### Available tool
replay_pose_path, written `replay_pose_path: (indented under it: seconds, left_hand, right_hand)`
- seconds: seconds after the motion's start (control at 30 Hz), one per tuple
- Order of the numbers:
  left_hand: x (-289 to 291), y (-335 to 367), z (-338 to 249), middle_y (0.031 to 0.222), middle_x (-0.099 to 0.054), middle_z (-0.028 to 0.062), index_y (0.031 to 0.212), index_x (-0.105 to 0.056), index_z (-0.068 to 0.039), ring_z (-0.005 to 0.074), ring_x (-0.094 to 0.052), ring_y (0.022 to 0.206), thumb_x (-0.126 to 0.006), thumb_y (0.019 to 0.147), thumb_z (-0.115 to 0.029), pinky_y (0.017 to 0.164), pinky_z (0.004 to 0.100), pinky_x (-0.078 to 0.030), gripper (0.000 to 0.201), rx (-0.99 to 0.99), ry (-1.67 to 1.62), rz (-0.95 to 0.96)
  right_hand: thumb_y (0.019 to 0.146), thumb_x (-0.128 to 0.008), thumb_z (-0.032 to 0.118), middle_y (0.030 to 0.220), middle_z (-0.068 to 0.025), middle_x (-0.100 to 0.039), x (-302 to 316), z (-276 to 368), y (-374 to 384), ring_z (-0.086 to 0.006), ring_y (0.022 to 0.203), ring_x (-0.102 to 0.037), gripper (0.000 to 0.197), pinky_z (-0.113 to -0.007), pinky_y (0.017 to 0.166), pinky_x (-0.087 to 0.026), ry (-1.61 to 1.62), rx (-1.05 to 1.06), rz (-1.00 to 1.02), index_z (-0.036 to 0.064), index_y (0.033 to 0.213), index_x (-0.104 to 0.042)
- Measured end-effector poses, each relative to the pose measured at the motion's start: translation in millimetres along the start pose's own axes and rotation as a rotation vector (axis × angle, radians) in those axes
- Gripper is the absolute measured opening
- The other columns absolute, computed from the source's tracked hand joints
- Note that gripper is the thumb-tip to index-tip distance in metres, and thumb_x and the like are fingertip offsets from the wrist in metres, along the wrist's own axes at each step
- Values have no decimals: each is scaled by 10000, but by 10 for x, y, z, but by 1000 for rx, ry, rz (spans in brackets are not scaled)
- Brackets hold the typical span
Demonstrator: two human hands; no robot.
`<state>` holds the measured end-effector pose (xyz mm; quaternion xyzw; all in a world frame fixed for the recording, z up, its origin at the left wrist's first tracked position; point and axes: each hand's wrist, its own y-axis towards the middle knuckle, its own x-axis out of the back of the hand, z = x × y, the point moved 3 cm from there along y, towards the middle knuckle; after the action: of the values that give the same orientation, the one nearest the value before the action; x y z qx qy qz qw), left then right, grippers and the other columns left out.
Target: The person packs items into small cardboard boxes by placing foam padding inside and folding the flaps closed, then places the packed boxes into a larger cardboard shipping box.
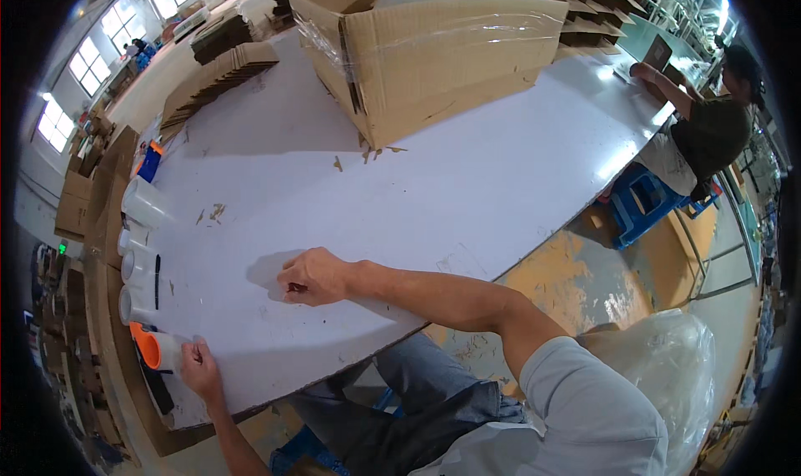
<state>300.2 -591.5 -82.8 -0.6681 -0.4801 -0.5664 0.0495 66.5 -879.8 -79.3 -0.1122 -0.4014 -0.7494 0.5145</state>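
Observation:
My right hand is over the middle of the white table, its fingers curled in. Whatever they may hold is too small or hidden to name. My left hand is at the near left corner, fingers bent, right beside the clear roll of an orange tape dispenser. Whether it grips that roll or only rests against it I cannot make out. A black strip-like handle lies by the dispenser at the table's edge.
Several tape rolls line the left edge, with a blue-and-orange dispenser beyond. A large open carton stands at the back, flattened cardboard to its left. Brown scraps dot the table. Another person sits far right.

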Motion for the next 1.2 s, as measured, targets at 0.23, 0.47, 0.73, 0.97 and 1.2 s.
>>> replay_pose_path:
  seconds: [0.23, 0.47, 0.73, 0.97, 1.2]
  left_hand:
    - [57, -86, -24, 616, -454, 120, 734, -479, -19, 237, -423, 554, -655, 940, -214, 550, 392, -387, 334, -9, 4, -63]
    - [126, -58, -115, 603, -481, 138, 704, -491, -21, 297, -466, 540, -687, 906, -210, 543, 407, -393, 339, -14, 21, -10]
    - [101, -98, -91, 612, -491, 141, 701, -487, -21, 315, -479, 552, -682, 896, -197, 553, 418, -398, 327, -44, 2, -27]
    - [80, -83, -25, 661, -565, 161, 731, -526, -14, 339, -564, 609, -660, 906, -201, 598, 448, -437, 289, -69, 21, -10]
    - [137, -99, -37, 672, -590, 148, 753, -546, -2, 330, -582, 625, -669, 904, -216, 619, 447, -447, 290, 39, 9, 14]
  right_hand:
    - [810, -707, 173, 749, -80, -633, -66, 48, 12, -321, 713, -635, 130, -440, 634, -507, 43, 21, 4, 85, 779, -616]
    - [837, -715, 182, 736, -82, -623, -50, 53, 38, -314, 681, -625, 172, -421, 619, -496, 32, -35, 32, 72, 782, -595]
    - [848, -717, 204, 734, -104, -611, -9, 8, 11, -324, 667, -604, 199, -420, 614, -478, 34, -54, -45, 59, 787, -594]
    - [863, -719, 157, 745, -121, -618, 57, 87, -105, -276, 653, -602, 164, -389, 628, -485, 28, -79, -51, 21, 837, -630]
    - [885, -729, 153, 697, -109, -627, 376, 328, -577, -198, 627, -597, 170, -349, 601, -480, 142, -201, 66, 14, 854, -636]
